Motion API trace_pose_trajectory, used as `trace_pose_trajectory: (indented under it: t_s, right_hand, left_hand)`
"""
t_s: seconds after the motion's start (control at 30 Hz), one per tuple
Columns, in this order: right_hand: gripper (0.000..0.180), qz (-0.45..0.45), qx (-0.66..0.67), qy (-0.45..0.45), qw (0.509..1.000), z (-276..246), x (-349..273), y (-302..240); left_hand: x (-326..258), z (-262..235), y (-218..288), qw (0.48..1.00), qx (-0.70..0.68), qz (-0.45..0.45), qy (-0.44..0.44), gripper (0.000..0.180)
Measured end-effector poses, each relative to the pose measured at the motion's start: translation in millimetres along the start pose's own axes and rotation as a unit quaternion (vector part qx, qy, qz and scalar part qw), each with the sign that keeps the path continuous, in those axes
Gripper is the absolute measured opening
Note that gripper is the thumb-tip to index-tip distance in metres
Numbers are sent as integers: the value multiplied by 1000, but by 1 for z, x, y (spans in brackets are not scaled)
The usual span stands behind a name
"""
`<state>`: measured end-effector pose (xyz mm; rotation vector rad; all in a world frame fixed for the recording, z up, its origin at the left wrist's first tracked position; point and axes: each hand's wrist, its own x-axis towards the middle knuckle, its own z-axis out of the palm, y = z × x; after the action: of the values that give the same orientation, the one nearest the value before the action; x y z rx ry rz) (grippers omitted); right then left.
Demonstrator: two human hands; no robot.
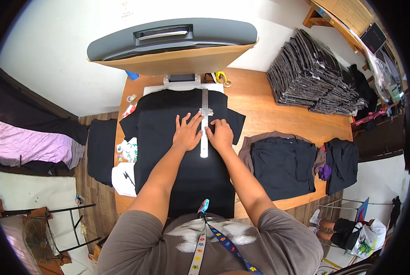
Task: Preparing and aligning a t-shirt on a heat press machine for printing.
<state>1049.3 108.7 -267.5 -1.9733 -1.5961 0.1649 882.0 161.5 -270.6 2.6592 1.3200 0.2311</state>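
A black T-shirt [161, 110] lies spread out on the heat press's lower plate, its collar at the far side. Lengthwise on its right half rests a metal ruler [205, 143], with glare along its near part. My left hand [187, 133] is open and flat on the shirt, fingers spread, fingertips and thumb at the ruler's left edge. To the right of the ruler, my right hand [222, 136] has bent, parted fingers on the cloth and its thumb at the ruler's edge. A small pale piece [210, 112] beside the ruler, possibly a transfer, is partly covered.
The heat press's raised upper plate [168, 59] hangs beyond the shirt. Folded dark garments [283, 165] lie on the wooden table [255, 110] at right, a tall stack of bagged black garments [305, 78] behind them. Yellow tape [220, 76] lies near the press. Another person [351, 233] is at lower right.
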Motion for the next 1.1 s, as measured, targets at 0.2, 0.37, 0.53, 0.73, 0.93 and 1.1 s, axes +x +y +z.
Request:
trace_pose_trajectory:
  t_s: [0.2, 0.37, 0.53, 0.73, 0.93, 1.1]
  right_hand:
    - [43, 136, -53, -126, 981, -3, 20, -25]
    - [38, 270, 3, -176, 946, 0, 33, -20]
    - [26, 233, 102, -163, 953, -14, 22, 15]
    - [25, 85, 11, 29, 996, -65, 8, 58]
    - [42, 32, 10, -35, 999, -87, 45, 61]
    - [48, -84, 16, -91, 992, -72, 83, 50]
  left_hand:
    - [0, 2, -2, 1000, -21, -10, -9, 76]
    - [0, 2, -3, 999, -17, -18, -23, 80]
    - [-2, 0, -3, 1000, -16, -1, -24, 81]
    - [-3, -4, -1, 999, 22, 8, -33, 81]
    - [-3, -3, 0, 999, 29, 5, -36, 84]
    - [-2, -4, 2, 998, 50, 10, -35, 86]
